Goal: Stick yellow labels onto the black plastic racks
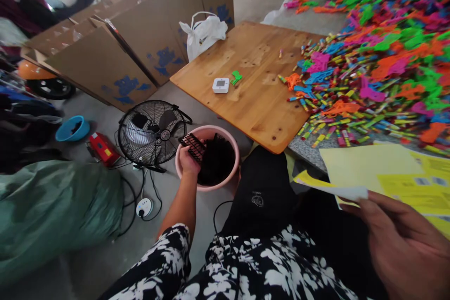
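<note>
My left hand (189,161) reaches into a pink bucket (236,147) and grips a black plastic grid piece (194,146). More black pieces (218,160) fill the bucket, too dark to tell apart. On the right, my right hand (393,229) pinches a curled label strip (332,188), yellow on one face and whitish on the other, between thumb and fingers. Close beyond that hand lie yellow label sheets (401,187) with printed patches. They rest at the edge of the grey speckled tabletop (311,152).
A wooden board (260,103) carries a small white timer (221,85) and a green toy gun (236,77). Colourful toy guns and small tubes (358,89) are heaped at right. A black fan (153,133), cardboard boxes (140,33) and a green sack (59,215) stand left.
</note>
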Motion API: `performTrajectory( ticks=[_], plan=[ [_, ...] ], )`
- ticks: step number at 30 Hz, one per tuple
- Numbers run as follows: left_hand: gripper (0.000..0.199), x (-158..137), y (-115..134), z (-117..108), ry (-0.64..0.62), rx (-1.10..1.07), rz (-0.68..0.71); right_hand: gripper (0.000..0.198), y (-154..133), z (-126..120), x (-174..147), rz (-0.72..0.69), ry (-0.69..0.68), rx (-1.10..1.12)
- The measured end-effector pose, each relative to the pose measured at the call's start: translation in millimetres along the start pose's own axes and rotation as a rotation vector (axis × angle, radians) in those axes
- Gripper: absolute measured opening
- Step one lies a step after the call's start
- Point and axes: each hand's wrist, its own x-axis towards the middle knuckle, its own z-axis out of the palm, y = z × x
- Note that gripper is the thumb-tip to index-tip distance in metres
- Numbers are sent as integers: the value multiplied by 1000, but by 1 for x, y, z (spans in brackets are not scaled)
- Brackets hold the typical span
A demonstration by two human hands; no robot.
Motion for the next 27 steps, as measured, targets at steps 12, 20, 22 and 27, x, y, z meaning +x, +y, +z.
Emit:
performTrajectory(
  ticks=[12, 20, 22, 27],
  plan=[
    [84, -147, 81, 107, -729, -547, -339, 31, -48, 66, -13, -711, -181, 91],
    [66, -153, 86, 114, -772, -623, -333, 24, -37, 42, 3, -630, -45, 57],
    [67, -151, 87, 117, -779, -669, -356, 18, -34, 40, 5, -557, -15, 95],
    [46, -148, 80, 128, -764, -586, -463, 15, -26, 39, 5, -249, 54, 252]
  ],
)
